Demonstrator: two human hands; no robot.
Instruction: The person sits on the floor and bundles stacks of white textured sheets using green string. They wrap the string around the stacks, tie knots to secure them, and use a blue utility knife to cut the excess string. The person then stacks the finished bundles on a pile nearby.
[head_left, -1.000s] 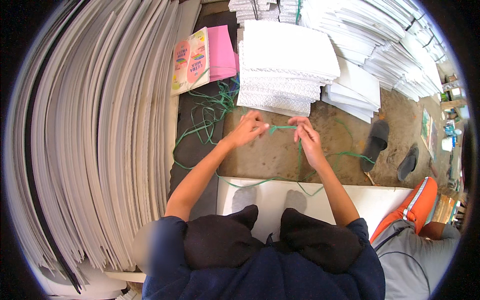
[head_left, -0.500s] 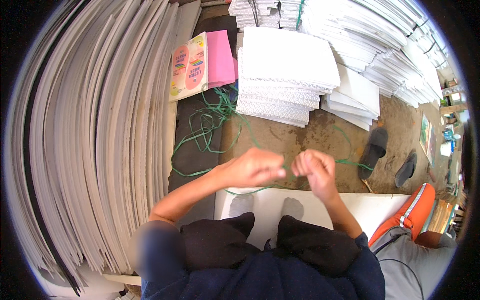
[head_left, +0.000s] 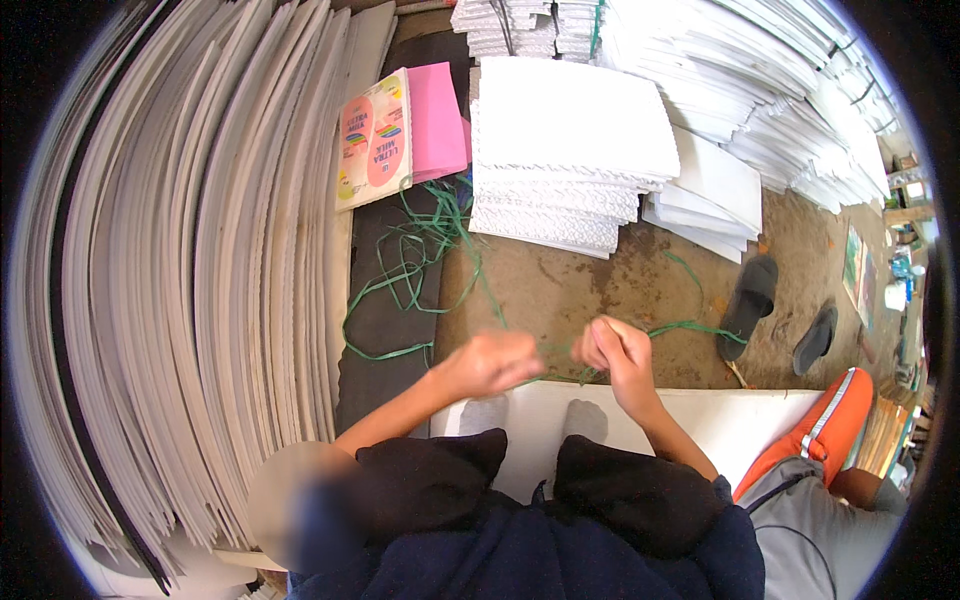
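Note:
Both my hands are raised in front of my knees, a short gap between them. My left hand (head_left: 488,362), slightly blurred, is closed, with green plastic twine (head_left: 690,326) running up to it. Fingers curled, my right hand (head_left: 622,362) grips the same twine, whose strand trails off rightward to a dark slipper. More of it lies below the hands along the white board's edge. A loose twine tangle (head_left: 440,212) spreads over the dark mat at the left, beside a flattened printed carton (head_left: 375,140) and a pink sheet (head_left: 437,125).
A stack of white sheets (head_left: 570,120) stands ahead on the brown floor, with more piles (head_left: 720,70) behind. Tall sheets on edge (head_left: 210,270) line my left. A slipper (head_left: 752,300) lies to the right. A person in orange and grey (head_left: 815,440) sits at my right.
Both hands have come down a little toward me, the left one also moving left, so the gap between them has widened. The twine shifts with them.

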